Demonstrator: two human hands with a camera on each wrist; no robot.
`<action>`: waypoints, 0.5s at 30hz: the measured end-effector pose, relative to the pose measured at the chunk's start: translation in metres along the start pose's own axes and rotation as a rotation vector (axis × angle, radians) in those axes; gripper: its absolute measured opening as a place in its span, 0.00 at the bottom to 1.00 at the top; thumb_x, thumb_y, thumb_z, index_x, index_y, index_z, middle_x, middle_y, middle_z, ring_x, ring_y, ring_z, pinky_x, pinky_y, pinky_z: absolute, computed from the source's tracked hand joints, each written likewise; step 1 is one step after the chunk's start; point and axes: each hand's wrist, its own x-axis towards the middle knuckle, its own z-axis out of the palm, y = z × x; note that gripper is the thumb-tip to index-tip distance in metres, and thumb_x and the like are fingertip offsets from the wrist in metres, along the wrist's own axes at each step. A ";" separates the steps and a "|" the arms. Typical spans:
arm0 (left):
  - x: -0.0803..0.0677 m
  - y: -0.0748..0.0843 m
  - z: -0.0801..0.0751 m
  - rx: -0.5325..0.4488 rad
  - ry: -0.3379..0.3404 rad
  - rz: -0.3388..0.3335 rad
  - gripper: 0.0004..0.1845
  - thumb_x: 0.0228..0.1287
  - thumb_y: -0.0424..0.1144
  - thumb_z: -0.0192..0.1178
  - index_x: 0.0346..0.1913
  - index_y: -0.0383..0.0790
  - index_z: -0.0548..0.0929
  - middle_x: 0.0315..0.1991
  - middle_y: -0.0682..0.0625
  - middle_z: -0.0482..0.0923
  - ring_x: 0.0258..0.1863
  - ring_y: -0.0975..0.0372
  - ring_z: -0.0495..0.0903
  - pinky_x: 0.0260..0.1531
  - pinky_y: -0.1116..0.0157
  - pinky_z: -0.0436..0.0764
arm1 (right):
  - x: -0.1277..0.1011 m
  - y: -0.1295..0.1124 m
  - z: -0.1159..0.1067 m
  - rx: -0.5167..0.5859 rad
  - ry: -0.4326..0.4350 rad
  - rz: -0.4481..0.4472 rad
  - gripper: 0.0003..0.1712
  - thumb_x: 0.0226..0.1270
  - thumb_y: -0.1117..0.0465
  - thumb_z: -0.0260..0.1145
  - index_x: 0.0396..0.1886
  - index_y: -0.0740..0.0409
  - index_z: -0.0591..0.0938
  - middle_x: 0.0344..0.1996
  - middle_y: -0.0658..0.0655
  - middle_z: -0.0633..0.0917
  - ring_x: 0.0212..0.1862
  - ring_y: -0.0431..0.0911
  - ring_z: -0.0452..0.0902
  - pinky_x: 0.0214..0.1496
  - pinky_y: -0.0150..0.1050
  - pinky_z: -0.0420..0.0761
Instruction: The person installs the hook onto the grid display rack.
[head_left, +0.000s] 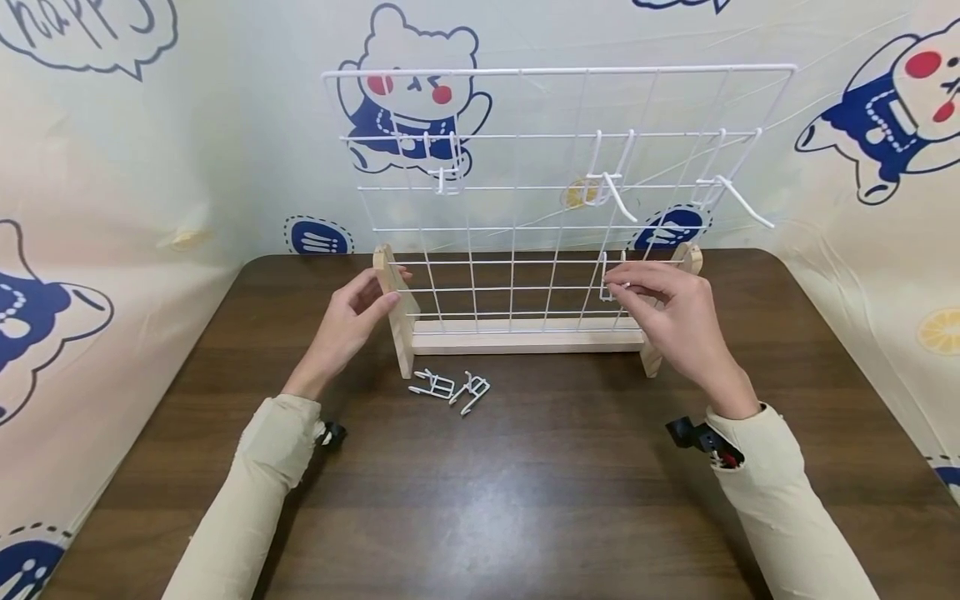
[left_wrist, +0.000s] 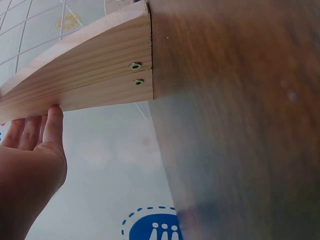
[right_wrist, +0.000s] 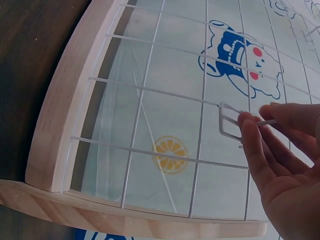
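A white wire grid rack stands on the table in a wooden base. My left hand grips the wooden side panel, its thumb in front and fingers reaching behind. In the left wrist view, fingertips touch that panel's edge. At the grid's lower right, my right hand pinches a white wire hook. The right wrist view shows this hook's frame against a grid wire, its prong between thumb and fingers.
Three white hooks hang higher on the grid: one at left, one right of centre and one far right. Two loose hooks lie on the brown table, a left one and a right one. Patterned cloth surrounds the table.
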 end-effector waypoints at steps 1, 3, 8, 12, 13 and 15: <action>0.000 0.000 0.000 -0.003 0.001 0.004 0.23 0.74 0.37 0.56 0.67 0.33 0.71 0.64 0.40 0.74 0.64 0.55 0.73 0.64 0.59 0.73 | 0.000 0.000 0.000 -0.010 -0.014 0.003 0.07 0.65 0.68 0.70 0.41 0.59 0.90 0.45 0.55 0.88 0.47 0.42 0.82 0.49 0.21 0.77; 0.000 0.000 -0.001 -0.008 0.004 0.010 0.22 0.74 0.37 0.57 0.67 0.32 0.72 0.64 0.40 0.74 0.64 0.55 0.73 0.63 0.62 0.73 | 0.001 0.001 0.001 -0.037 -0.044 0.003 0.07 0.64 0.68 0.71 0.40 0.59 0.90 0.44 0.55 0.88 0.49 0.44 0.82 0.49 0.21 0.76; 0.000 0.000 -0.001 -0.013 0.006 0.018 0.22 0.74 0.37 0.57 0.66 0.32 0.72 0.64 0.40 0.74 0.65 0.55 0.72 0.63 0.65 0.73 | 0.000 0.000 0.002 -0.111 -0.089 -0.006 0.07 0.61 0.69 0.72 0.39 0.60 0.90 0.44 0.55 0.88 0.49 0.47 0.83 0.47 0.25 0.78; 0.000 -0.001 0.000 -0.009 0.004 0.009 0.22 0.74 0.38 0.57 0.66 0.33 0.72 0.64 0.41 0.74 0.65 0.54 0.72 0.63 0.63 0.73 | 0.000 -0.001 0.002 -0.157 -0.112 -0.013 0.08 0.61 0.70 0.71 0.40 0.61 0.89 0.46 0.56 0.88 0.50 0.49 0.83 0.48 0.37 0.82; 0.000 -0.001 0.000 -0.012 0.005 0.010 0.22 0.74 0.38 0.57 0.66 0.34 0.72 0.64 0.41 0.74 0.65 0.54 0.72 0.63 0.63 0.73 | -0.001 -0.001 0.002 -0.163 -0.118 -0.015 0.09 0.60 0.71 0.71 0.41 0.62 0.89 0.46 0.56 0.88 0.50 0.49 0.83 0.48 0.39 0.82; 0.000 -0.002 0.001 -0.018 0.005 0.013 0.22 0.74 0.37 0.57 0.66 0.34 0.72 0.64 0.39 0.74 0.65 0.53 0.72 0.63 0.65 0.73 | -0.001 0.000 0.002 -0.171 -0.129 -0.022 0.11 0.60 0.73 0.68 0.42 0.62 0.89 0.48 0.57 0.88 0.50 0.50 0.84 0.47 0.38 0.82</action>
